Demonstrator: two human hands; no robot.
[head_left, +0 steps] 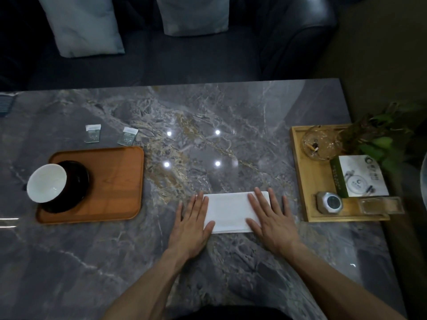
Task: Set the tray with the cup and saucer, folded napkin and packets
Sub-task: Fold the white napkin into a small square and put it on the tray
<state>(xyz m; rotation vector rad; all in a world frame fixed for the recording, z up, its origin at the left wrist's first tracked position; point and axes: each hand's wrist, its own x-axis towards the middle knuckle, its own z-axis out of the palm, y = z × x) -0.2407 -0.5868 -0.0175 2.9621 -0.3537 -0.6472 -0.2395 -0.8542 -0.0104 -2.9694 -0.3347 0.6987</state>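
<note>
A folded white napkin point(228, 212) lies flat on the marble table near the front middle. My left hand point(193, 224) presses flat on its left end and my right hand point(271, 219) on its right end, fingers spread. At the left sits a brown wooden tray point(115, 183). On its left part stands a white-lined cup point(47, 183) on a dark saucer point(74, 192), overhanging the tray's left edge. Two small packets point(93, 133) point(127, 136) lie on the table just behind the tray.
A light wooden tray point(300, 172) at the right holds a glass ashtray point(320, 143), a white box point(360, 179), a small round clock point(330, 202) and a plant point(379, 135). A dark sofa with two pale cushions point(80, 24) stands beyond the table's far edge.
</note>
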